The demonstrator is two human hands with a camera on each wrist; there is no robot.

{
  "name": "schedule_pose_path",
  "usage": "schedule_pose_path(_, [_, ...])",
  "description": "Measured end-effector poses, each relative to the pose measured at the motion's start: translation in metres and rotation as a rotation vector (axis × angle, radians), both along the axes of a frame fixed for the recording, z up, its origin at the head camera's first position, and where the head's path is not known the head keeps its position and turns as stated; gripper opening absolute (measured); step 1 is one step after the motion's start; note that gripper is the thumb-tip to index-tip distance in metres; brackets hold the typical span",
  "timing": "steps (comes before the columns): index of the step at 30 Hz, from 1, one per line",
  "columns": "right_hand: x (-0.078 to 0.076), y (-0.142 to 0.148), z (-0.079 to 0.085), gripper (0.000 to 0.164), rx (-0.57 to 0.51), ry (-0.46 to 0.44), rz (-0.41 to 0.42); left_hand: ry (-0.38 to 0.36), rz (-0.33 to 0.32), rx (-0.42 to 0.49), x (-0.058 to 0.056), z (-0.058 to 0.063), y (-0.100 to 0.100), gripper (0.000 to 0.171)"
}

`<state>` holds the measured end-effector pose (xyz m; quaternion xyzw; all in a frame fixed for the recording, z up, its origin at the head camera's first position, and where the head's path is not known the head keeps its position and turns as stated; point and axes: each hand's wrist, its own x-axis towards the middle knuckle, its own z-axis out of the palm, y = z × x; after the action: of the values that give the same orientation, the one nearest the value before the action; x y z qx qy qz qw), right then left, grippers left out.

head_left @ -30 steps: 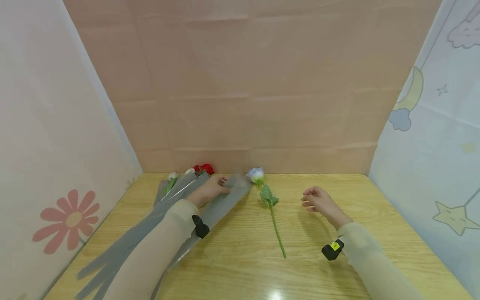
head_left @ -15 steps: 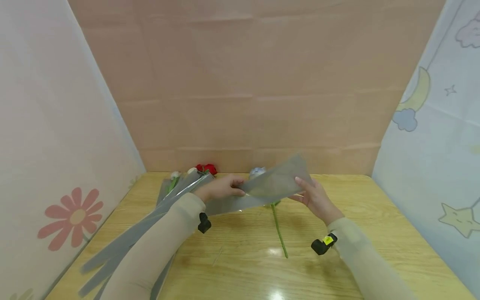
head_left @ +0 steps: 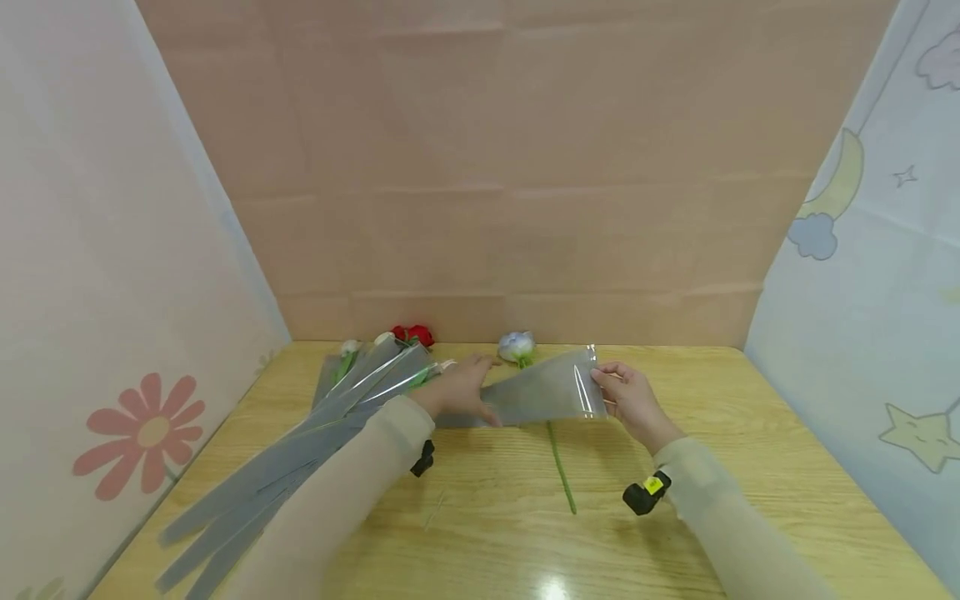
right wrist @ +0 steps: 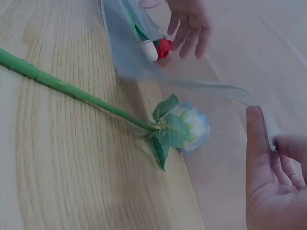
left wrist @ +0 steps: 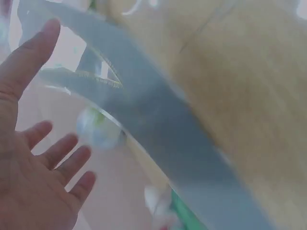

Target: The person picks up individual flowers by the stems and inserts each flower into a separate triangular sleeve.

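My right hand [head_left: 632, 404] pinches the wide end of a clear plastic flower sleeve [head_left: 543, 393], stretched sideways over the table. In the right wrist view, the thumb and fingers meet on the film's edge. The left hand [head_left: 459, 390] has its thumb and fingers spread beside the sleeve's left part; the left wrist view shows the palm holding nothing and the sleeve's mouth gaping behind the thumb. Behind the sleeve lies a pale blue artificial flower [head_left: 516, 346]. Its green stem [right wrist: 96, 101] points toward the near edge, partly covered by the film in the head view.
Several sleeved flowers lie fanned at the left, among them a red rose [head_left: 414, 335] and a white bloom [head_left: 349, 347]. Their clear sleeves [head_left: 300, 454] reach to the near left. A pinkish-brown backdrop [head_left: 480, 167] stands behind the wooden table [head_left: 495, 533], with printed cloths at both sides.
The right hand came left and took the sleeve's wide end, now pulled out across the stem. The left hand let go of the film and spread its fingers.
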<state>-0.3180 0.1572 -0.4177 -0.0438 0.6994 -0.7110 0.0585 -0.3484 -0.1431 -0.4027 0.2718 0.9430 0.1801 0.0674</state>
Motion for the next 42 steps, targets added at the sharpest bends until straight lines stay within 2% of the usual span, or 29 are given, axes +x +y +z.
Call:
schedule_pose_path(2, [0.000,-0.001,0.000,0.020,0.013,0.006,0.004,0.042,-0.020,-0.042,0.003,-0.010,0.012,0.114])
schedule_pose_path(4, [0.001,-0.003,0.002,0.024,0.019,0.010,0.011,0.066,-0.021,-0.043,0.004,-0.020,0.024,0.123])
schedule_pose_path(9, [0.004,-0.010,0.008,0.026,-0.031,0.010,0.050,0.052,0.044,0.061,0.004,-0.038,0.045,0.136])
schedule_pose_path(12, [0.006,-0.013,0.012,0.021,-0.090,0.004,0.068,0.041,0.090,0.147,0.004,-0.042,0.051,0.135])
schedule_pose_path(16, [0.008,-0.013,0.013,0.019,-0.132,-0.003,0.086,0.092,0.102,0.222,0.003,-0.049,0.052,0.125])
schedule_pose_path(20, [0.008,-0.007,0.012,0.039,-0.097,-0.006,0.124,0.155,0.080,0.240,0.000,-0.057,0.046,0.115])
schedule_pose_path(24, [0.006,0.004,0.011,0.058,-0.015,-0.035,0.150,0.182,0.052,0.251,-0.004,-0.054,0.036,0.108])
schedule_pose_path(28, [0.005,0.011,0.009,0.058,-0.006,-0.086,0.134,0.155,0.018,0.243,-0.005,-0.043,0.026,0.103])
schedule_pose_path(31, [0.006,0.012,0.008,0.048,-0.028,-0.108,0.105,0.137,0.002,0.223,-0.005,-0.037,0.021,0.100])
schedule_pose_path(38, [0.008,0.008,0.008,0.006,-0.123,-0.122,0.084,0.094,-0.029,0.245,-0.005,-0.034,0.019,0.091])
schedule_pose_path(42, [0.007,0.001,0.007,0.011,-0.251,-0.117,0.089,0.058,-0.057,0.304,-0.006,-0.036,0.020,0.084])
